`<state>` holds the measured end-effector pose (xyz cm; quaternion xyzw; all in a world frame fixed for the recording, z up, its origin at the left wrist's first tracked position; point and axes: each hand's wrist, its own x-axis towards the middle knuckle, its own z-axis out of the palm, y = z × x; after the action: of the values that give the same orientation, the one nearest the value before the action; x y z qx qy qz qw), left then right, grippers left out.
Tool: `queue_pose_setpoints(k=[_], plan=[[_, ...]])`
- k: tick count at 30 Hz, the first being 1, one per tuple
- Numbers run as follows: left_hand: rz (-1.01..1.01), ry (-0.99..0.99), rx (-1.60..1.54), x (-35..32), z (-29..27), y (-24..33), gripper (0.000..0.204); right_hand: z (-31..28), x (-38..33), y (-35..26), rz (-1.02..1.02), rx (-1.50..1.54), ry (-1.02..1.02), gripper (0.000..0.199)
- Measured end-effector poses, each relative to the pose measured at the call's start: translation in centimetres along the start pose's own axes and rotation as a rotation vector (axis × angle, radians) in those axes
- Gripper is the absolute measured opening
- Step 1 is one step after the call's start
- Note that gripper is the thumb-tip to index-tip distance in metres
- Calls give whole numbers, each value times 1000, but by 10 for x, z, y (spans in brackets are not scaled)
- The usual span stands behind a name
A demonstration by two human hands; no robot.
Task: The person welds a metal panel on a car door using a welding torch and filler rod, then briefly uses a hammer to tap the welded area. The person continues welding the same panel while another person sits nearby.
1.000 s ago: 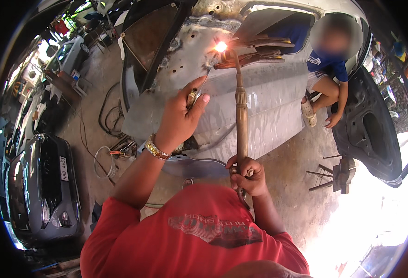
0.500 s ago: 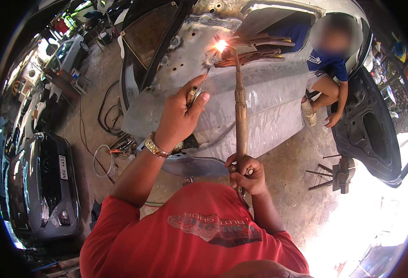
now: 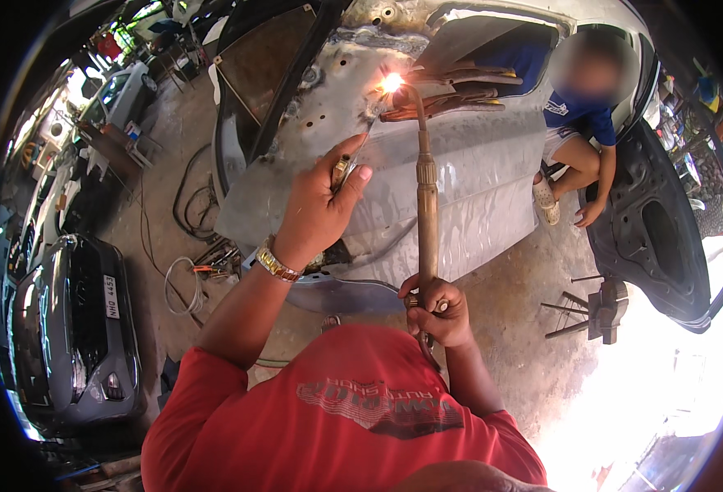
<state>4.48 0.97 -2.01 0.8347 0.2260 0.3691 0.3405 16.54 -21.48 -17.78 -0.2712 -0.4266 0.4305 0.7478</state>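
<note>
My right hand (image 3: pixel 443 313) is wrapped round the valve end of a brass welding torch (image 3: pixel 428 225), which points away from me. At its bent tip a bright flame (image 3: pixel 392 83) glows against the bare metal of a grey car body panel (image 3: pixel 341 102). My left hand (image 3: pixel 316 205) is closed, pinching a thin metal rod (image 3: pixel 367 133) that slants up toward the flame. A small brass-coloured piece (image 3: pixel 341 170) also shows between its fingers; its kind is unclear. Beside the flame, several brownish strips (image 3: pixel 451 105) lie across the panel, above the grey door (image 3: pixel 476 193).
A person in a blue shirt (image 3: pixel 579 123) sits close by at the right. Behind them leans a dark door shell (image 3: pixel 652 221), near a metal vise (image 3: pixel 607 310). Cables (image 3: pixel 193 193) and tools (image 3: pixel 222 261) lie on the floor at left, beyond a dark car (image 3: pixel 78 328).
Almost nothing differs. The flame stays at nearly the same spot on the panel, and both hands keep their grips.
</note>
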Motion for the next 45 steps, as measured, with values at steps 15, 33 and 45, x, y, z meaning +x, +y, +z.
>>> queue_pose_setpoints(k=[15,33,45], plan=[[-8,-12,5,0,-1,-1,45,3,0,-5,55,18,22,29],[-14,-26,33,-1,-3,-1,44,2,0,-6,58,20,26,29],[-1,-32,24,-2,-3,0,40,2,-2,-6,62,12,24,29]])
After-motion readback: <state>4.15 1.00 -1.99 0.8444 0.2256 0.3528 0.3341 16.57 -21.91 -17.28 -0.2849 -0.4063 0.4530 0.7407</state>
